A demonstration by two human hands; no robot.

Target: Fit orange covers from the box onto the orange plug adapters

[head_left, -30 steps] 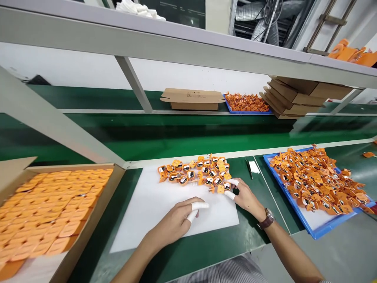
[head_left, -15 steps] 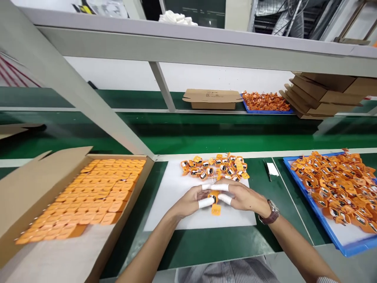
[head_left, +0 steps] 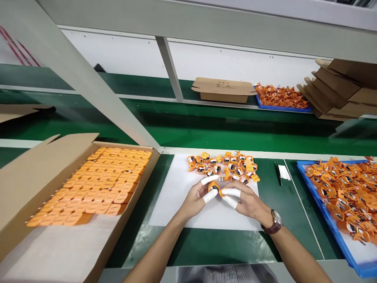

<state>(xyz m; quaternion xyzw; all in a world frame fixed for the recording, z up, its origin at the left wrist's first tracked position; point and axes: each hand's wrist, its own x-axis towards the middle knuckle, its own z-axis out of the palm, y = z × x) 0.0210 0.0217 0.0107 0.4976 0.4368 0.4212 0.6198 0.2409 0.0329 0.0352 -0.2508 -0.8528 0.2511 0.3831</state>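
Rows [head_left: 103, 181] mostly fill the left box [head_left: 126, 212] (loose parts [head_left: 341, 192] remain rightward) while left hand [head_left: 193, 200] and right hand [head_left: 249, 201] pinch one orange piece [head_left: 213, 187].

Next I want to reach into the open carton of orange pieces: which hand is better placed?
Left, I'd say: the left hand is nearer the carton, which lies on that side; the right hand is farther across. Both hands are at a small orange piece, though.

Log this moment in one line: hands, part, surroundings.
left hand: pinching orange piece | right hand: fingertips on it | white sheet: beneath | open carton: left | blue tray: right
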